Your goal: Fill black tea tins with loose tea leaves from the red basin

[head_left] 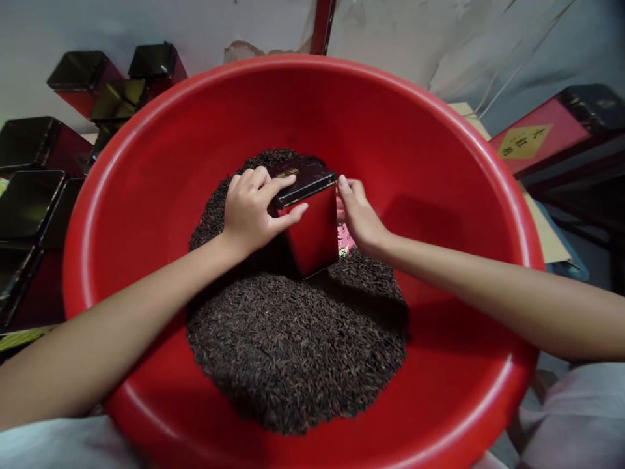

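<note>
A red tea tin [315, 228] with a dark lid [310, 179] stands in the middle of a large red basin [439, 130], over a heap of dark loose tea leaves [293, 345]. My left hand [251, 208] grips the tin's near left side at the lid, with its thumb on the red wall and a finger on the lid's top. My right hand [359, 215] is on the tin's right side, its thumb by the lid's edge and its other fingers partly hidden behind the tin. Part of a pink label shows below that hand.
Several dark-topped red tins [32, 205] stand to the left of the basin, some seemingly without lids. On the right, another tin [541, 137] with a yellow diamond label stands beyond the rim. Behind the basin is a pale wall [390, 32].
</note>
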The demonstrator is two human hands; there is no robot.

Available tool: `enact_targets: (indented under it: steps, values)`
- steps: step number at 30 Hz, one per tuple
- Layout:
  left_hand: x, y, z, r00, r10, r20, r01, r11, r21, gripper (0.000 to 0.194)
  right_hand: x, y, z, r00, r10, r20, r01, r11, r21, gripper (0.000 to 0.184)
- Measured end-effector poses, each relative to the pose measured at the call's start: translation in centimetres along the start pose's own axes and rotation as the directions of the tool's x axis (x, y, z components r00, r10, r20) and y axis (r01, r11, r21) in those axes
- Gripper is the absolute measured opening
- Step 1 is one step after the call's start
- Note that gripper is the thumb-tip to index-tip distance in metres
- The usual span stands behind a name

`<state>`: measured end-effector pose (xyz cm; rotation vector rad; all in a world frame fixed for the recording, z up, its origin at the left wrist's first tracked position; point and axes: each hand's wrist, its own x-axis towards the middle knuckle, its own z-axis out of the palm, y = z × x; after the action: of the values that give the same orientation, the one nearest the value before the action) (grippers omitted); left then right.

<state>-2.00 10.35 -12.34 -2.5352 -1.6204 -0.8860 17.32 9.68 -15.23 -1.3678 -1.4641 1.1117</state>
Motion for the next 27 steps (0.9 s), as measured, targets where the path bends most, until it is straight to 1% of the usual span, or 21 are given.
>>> enact_targets:
  steps: [1, 2, 3, 4, 6, 7, 8, 10, 12, 14, 17, 19, 20, 21, 23, 24, 25, 26, 27]
  values:
    - [0.1, -0.1, 0.0, 0.999, -0.042, -0.01, 0.042, 0.999, 0.003, 0.042, -0.8, -0.1, 0.3, 0.995, -0.091, -0.05, 0.088, 0.995, -0.057, 0.076]
    - [0.1, -0.2, 0.0, 0.996, -0.083, -0.021, 0.083, 0.997, 0.0, 0.041, -1.6, -0.2, 0.7, 0.983, -0.176, -0.058, 0.167, 0.977, -0.131, 0.087]
    - [0.1, -0.3, 0.0, 0.992, -0.12, -0.032, 0.12, 0.993, -0.007, 0.039, -2.3, -0.3, 1.1, 0.971, -0.24, -0.022, 0.23, 0.95, -0.21, 0.1]
    - [0.0, -0.3, 0.0, 0.988, -0.15, -0.042, 0.15, 0.989, -0.013, 0.037, -3.0, -0.2, 1.5, 0.961, -0.273, 0.045, 0.274, 0.92, -0.281, 0.112]
    - [-0.1, -0.3, 0.0, 0.984, -0.17, -0.056, 0.169, 0.985, -0.019, 0.036, -4.0, 0.1, 2.3, 0.952, -0.254, 0.171, 0.301, 0.877, -0.374, 0.127]
    - [-0.2, -0.2, 0.0, 0.986, -0.156, -0.059, 0.155, 0.988, -0.018, 0.036, -4.2, 0.3, 2.6, 0.953, -0.227, 0.2, 0.291, 0.871, -0.397, 0.131]
    - [-0.4, -0.1, 0.0, 0.99, -0.127, -0.057, 0.127, 0.992, -0.015, 0.037, -4.2, 0.5, 2.8, 0.959, -0.195, 0.204, 0.264, 0.874, -0.408, 0.135]
    - [-0.6, 0.3, 0.0, 0.999, -0.034, -0.038, 0.033, 0.999, -0.009, 0.042, -3.8, 0.9, 2.8, 0.983, -0.113, 0.147, 0.162, 0.905, -0.393, 0.14]
    - [-1.0, 0.9, -0.1, 0.997, 0.082, -0.005, -0.082, 0.997, -0.008, 0.047, -2.9, 1.2, 2.5, 0.998, -0.026, 0.06, 0.045, 0.942, -0.331, 0.139]
    - [-1.6, 1.4, 0.0, 0.981, 0.191, 0.032, -0.19, 0.981, -0.033, 0.053, -1.8, 1.4, 2.1, 1.0, 0.016, 0.007, -0.014, 0.964, -0.264, 0.13]
    - [-2.6, 1.8, 0.4, 0.944, 0.326, 0.06, -0.321, 0.944, -0.075, 0.058, -0.4, 1.4, 1.6, 1.0, -0.008, 0.012, 0.011, 0.98, -0.2, 0.11]
    - [-2.9, 1.8, 0.6, 0.916, 0.4, 0.008, -0.399, 0.915, -0.062, 0.061, 0.2, 1.1, 1.3, 1.0, -0.014, 0.02, 0.017, 0.986, -0.166, 0.102]
    - [-3.0, 1.8, 0.5, 0.911, 0.411, -0.045, -0.413, 0.909, -0.05, 0.065, 0.3, 0.8, 1.2, 1.0, -0.013, 0.013, 0.015, 0.988, -0.156, 0.099]
    - [-2.8, 1.9, 0.3, 0.914, 0.391, -0.109, -0.397, 0.916, -0.048, 0.071, 0.3, 0.5, 1.2, 1.0, -0.021, 0.001, 0.021, 0.987, -0.157, 0.099]
    - [-2.2, 2.2, -0.6, 0.941, 0.26, -0.218, -0.285, 0.954, -0.095, 0.084, 0.1, -0.4, 1.1, 0.996, -0.091, -0.02, 0.085, 0.975, -0.206, 0.1]
    - [-1.7, 2.5, -1.2, 0.949, 0.193, -0.248, -0.229, 0.965, -0.127, 0.085, -0.1, -0.9, 1.0, 0.988, -0.153, -0.023, 0.142, 0.957, -0.253, 0.101]
    - [-1.1, 2.9, -2.0, 0.954, 0.151, -0.261, -0.194, 0.97, -0.149, 0.081, -0.2, -1.5, 0.9, 0.974, -0.225, -0.021, 0.208, 0.93, -0.304, 0.102]
    - [-0.5, 3.3, -2.7, 0.952, 0.14, -0.272, -0.187, 0.97, -0.154, 0.076, -0.4, -2.2, 0.8, 0.954, -0.298, -0.02, 0.272, 0.896, -0.351, 0.103]
    - [0.2, 3.8, -3.4, 0.942, 0.163, -0.294, -0.21, 0.968, -0.136, 0.069, -0.4, -2.9, 0.5, 0.931, -0.364, -0.025, 0.326, 0.86, -0.392, 0.104]
